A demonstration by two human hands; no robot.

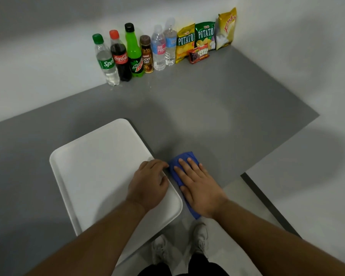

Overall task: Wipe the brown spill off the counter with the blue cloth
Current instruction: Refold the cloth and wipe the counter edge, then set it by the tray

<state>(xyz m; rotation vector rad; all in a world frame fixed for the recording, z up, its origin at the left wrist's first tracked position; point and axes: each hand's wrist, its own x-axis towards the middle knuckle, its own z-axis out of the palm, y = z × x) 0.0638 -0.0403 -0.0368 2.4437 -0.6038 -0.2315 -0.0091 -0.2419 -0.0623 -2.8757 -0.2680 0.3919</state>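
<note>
A: Folded blue cloth [184, 168] is down on the flat grey counter [217, 108], near edge, just right of the white plastic tray [92, 166]. The near end of the cloth hangs past the counter's edge.

B: And the right hand [197, 186] is flat on top of it, fingers spread and straight, palm pressing down.

A: Open palm, no grip. No brown spill shows anywhere on the grey around the cloth.

B: Left hand [149, 182] sits on the tray's right rim, fingers curled over the edge, touching the cloth's left side or very nearly.

A: The tray lies at an angle, its near corner overhanging the counter.

B: Far back against the white wall: a Sprite bottle [106, 60], a Coca-Cola bottle [120, 56], a green Mountain Dew bottle [133, 51], a brown coffee bottle [146, 54], two clear water bottles [163, 46].

A: Right of those, two potato chip bags [195, 39], a yellow snack bag [226, 28], and a small red packet [199, 53] in front.

B: All well apart from the hands. Below, white sneakers [199, 238] on a pale floor.
</note>
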